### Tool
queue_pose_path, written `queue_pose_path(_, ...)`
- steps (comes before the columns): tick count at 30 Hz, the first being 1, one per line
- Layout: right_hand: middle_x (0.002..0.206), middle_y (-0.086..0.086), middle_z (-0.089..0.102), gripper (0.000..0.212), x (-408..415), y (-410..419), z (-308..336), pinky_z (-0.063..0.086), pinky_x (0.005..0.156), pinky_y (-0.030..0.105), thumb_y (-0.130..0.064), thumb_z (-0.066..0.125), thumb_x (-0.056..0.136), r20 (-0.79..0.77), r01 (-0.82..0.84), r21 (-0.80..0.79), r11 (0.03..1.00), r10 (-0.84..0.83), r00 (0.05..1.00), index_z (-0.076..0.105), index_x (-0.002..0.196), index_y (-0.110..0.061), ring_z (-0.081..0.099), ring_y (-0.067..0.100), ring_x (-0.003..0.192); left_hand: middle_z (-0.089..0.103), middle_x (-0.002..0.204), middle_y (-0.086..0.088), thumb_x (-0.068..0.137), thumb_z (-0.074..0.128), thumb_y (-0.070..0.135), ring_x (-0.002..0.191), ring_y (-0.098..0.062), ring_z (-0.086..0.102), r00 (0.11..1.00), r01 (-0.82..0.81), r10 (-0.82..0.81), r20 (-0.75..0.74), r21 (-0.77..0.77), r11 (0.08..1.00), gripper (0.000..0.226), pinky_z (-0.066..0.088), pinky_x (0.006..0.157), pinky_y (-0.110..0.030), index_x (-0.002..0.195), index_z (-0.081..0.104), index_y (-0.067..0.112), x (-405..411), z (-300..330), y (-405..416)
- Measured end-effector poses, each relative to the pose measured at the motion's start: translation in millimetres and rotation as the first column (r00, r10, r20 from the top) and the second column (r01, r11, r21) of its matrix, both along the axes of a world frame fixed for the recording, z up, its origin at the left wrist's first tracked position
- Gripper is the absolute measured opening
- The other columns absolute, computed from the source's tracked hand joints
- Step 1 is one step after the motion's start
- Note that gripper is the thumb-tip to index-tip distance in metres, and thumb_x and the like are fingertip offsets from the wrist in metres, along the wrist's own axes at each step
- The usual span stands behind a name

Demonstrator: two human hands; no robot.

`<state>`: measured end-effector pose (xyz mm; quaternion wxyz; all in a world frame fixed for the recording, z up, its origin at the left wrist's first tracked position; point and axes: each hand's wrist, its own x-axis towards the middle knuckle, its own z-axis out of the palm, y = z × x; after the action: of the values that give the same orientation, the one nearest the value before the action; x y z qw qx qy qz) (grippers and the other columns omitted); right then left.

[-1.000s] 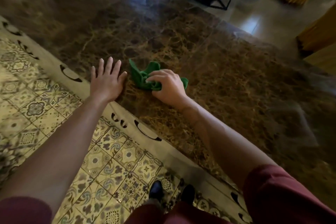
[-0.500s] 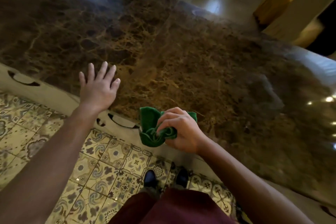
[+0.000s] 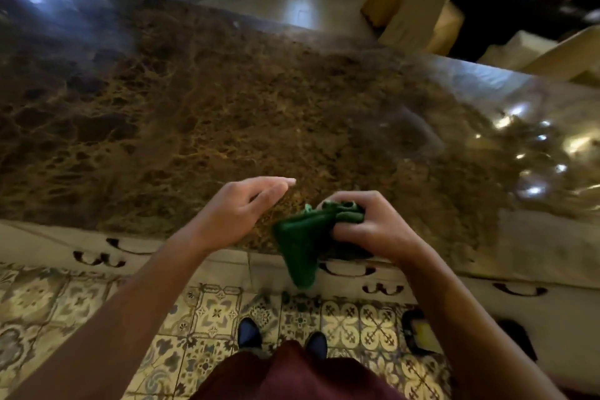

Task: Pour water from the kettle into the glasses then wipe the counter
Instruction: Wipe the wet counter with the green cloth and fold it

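Nearest the camera: patterned floor tiles (image 3: 214, 312) and two dark shoes (image 3: 249, 331) below the counter's near edge. At that edge, the right hand (image 3: 370, 224) grips a bunched green cloth (image 3: 302, 247), fingers curled round the wad; a loose tail of it hangs down past the edge over the pale carved front panel (image 3: 97, 253). The left hand (image 3: 240, 208) hovers just beside the cloth, fingers straight and together, holding nothing; contact with the marble cannot be told. Beyond the hands the brown marble counter (image 3: 194, 114) runs to its far edge; toward the right end it shows bright glare, so wet patches cannot be told from reflections. No kettle or glasses in view. Judgement: wiping seems under way or near its end. Risks: the cloth is bunched, so little of it would meet the surface and streaks could be left; the hanging tail could drip on the tiles if it is damp, a slip hazard by the shoes; glare may hide missed spots.
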<state>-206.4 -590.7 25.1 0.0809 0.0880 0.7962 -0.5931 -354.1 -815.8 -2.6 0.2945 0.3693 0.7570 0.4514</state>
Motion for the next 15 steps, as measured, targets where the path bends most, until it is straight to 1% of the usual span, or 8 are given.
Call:
queue_pose_path(1, 0.102, 0.016, 0.076, 0.025, 4.7, 7.8, 4.0, 0.063, 0.082, 0.052, -0.008, 0.074, 0.086, -0.029, 0.058, -0.025, 0.998, -0.059, 0.998, 0.074, 0.111, -0.007, 0.075, 0.034, 0.093, 0.065, 0.136, 0.014, 0.101, 0.042, 0.057, 0.129, 0.001, 0.056, 0.993, 0.043, -0.049, 0.109, 0.055, 0.998, 0.049, 0.050, 0.105, -0.029, 0.138, 0.061, 0.032, 9.4, 9.7, 10.9)
queue_pose_path(2, 0.104, 0.016, 0.076, 0.026, 9.3, 14.6, 8.1, 0.063, 0.083, 0.051, -0.011, 0.074, 0.087, -0.049, 0.114, -0.053, 0.992, -0.117, 0.992, 0.074, 0.113, -0.008, 0.076, 0.033, 0.095, 0.067, 0.132, 0.013, 0.099, 0.046, 0.056, 0.124, -0.003, 0.062, 0.979, 0.077, -0.093, 0.182, 0.093, 0.993, 0.049, 0.055, 0.098, -0.029, 0.139, 0.060, 0.031, 18.0, 17.5, 21.4)
queue_pose_path(3, 0.105, 0.016, 0.077, 0.028, 13.8, 20.9, 11.1, 0.064, 0.084, 0.049, -0.013, 0.074, 0.088, -0.070, 0.159, -0.089, 0.983, -0.166, 0.984, 0.073, 0.115, -0.008, 0.076, 0.032, 0.096, 0.067, 0.130, 0.012, 0.098, 0.052, 0.053, 0.121, -0.007, 0.064, 0.970, 0.101, -0.124, 0.211, 0.118, 0.988, 0.049, 0.057, 0.094, -0.029, 0.141, 0.058, 0.031, 25.6, 23.1, 31.0)
queue_pose_path(6, 0.108, 0.017, 0.077, 0.028, 28.4, 33.7, 15.9, 0.063, 0.083, 0.044, -0.011, 0.070, 0.093, -0.124, 0.243, -0.227, 0.943, -0.276, 0.953, 0.072, 0.121, -0.008, 0.076, 0.032, 0.098, 0.065, 0.127, 0.011, 0.093, 0.071, 0.036, 0.118, -0.009, 0.065, 0.982, 0.112, -0.136, 0.134, 0.170, 0.979, 0.053, 0.058, 0.090, -0.027, 0.142, 0.053, 0.028, 43.0, 32.8, 59.2)
queue_pose_path(9, 0.116, 0.017, 0.076, 0.034, 45.9, 41.0, 16.7, 0.062, 0.084, 0.041, -0.015, 0.066, 0.096, -0.140, 0.300, -0.341, 0.891, -0.364, 0.921, 0.069, 0.128, -0.006, 0.075, 0.034, 0.104, 0.069, 0.114, 0.013, 0.090, 0.072, 0.035, 0.107, -0.007, 0.069, 0.998, 0.046, -0.056, 0.042, 0.202, 0.978, 0.044, 0.060, 0.084, -0.027, 0.132, 0.059, 0.031, 56.6, 37.9, 83.4)
queue_pose_path(11, 0.121, 0.016, 0.074, 0.034, 58.2, 47.1, 16.2, 0.062, 0.085, 0.042, -0.016, 0.065, 0.099, -0.159, 0.309, -0.369, 0.877, -0.387, 0.908, 0.067, 0.133, -0.008, 0.073, 0.034, 0.108, 0.071, 0.108, 0.013, 0.090, 0.070, 0.035, 0.101, -0.008, 0.071, 0.998, 0.032, -0.042, 0.038, 0.213, 0.977, 0.036, 0.060, 0.079, -0.025, 0.125, 0.063, 0.029, 64.3, 40.6, 97.4)
queue_pose_path(13, 0.121, 0.015, 0.073, 0.032, 70.7, 55.2, 16.3, 0.062, 0.086, 0.042, -0.016, 0.065, 0.101, -0.160, 0.330, -0.371, 0.868, -0.410, 0.898, 0.067, 0.132, -0.010, 0.073, 0.033, 0.108, 0.072, 0.105, 0.012, 0.090, 0.069, 0.034, 0.097, -0.009, 0.072, 0.998, 0.048, -0.053, 0.021, 0.207, 0.977, 0.031, 0.060, 0.077, -0.026, 0.121, 0.066, 0.028, 71.9, 43.5, 110.8)
queue_pose_path(15, 0.116, 0.013, 0.075, 0.028, 83.0, 63.8, 17.7, 0.062, 0.084, 0.041, -0.016, 0.065, 0.102, -0.152, 0.377, -0.333, 0.864, -0.444, 0.883, 0.068, 0.129, -0.010, 0.075, 0.031, 0.105, 0.072, 0.103, 0.011, 0.092, 0.069, 0.034, 0.096, -0.009, 0.071, 0.997, 0.059, -0.049, -0.057, 0.203, 0.977, 0.028, 0.061, 0.079, -0.029, 0.119, 0.067, 0.026, 79.8, 46.9, 123.9)
